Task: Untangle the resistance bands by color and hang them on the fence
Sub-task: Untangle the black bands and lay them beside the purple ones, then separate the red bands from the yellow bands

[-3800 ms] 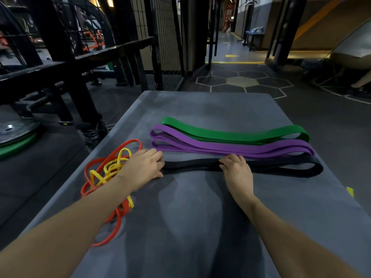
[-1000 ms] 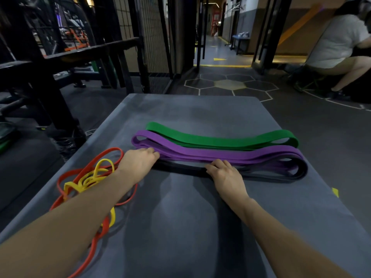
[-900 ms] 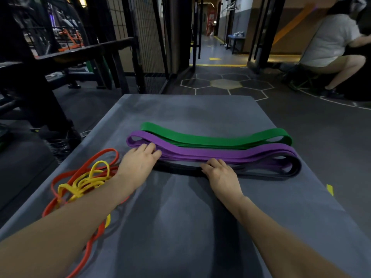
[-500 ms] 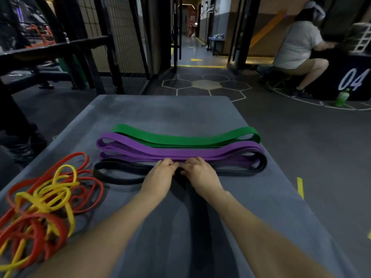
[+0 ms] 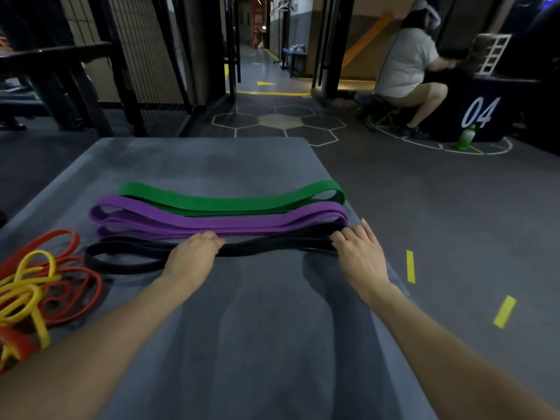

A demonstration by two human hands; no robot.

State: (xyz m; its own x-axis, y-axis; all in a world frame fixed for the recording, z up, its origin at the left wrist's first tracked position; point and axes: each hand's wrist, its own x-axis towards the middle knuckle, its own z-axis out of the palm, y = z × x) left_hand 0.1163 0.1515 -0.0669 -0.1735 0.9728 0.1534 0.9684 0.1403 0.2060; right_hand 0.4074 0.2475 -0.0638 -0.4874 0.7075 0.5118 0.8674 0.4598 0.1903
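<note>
Three flat bands lie side by side across the grey mat (image 5: 257, 344): a green band (image 5: 230, 201) farthest, a purple band (image 5: 212, 221) in the middle, a black band (image 5: 127, 256) nearest me. My left hand (image 5: 194, 256) rests on the black band near its middle, fingers bent down over it. My right hand (image 5: 360, 256) presses the black band's right end with fairly straight fingers. A tangle of orange bands (image 5: 75, 277) and yellow bands (image 5: 24, 292) lies at the mat's left edge.
A black mesh fence (image 5: 142, 50) and dark rack bars stand beyond the mat at the left. A person in a grey shirt (image 5: 406, 65) sits at the right by a box marked 04 (image 5: 481, 112). A green bottle (image 5: 465, 137) stands on the floor.
My right hand has slid from the black band's middle to its right end. My left hand stays near the middle. The view has swung to the right.
</note>
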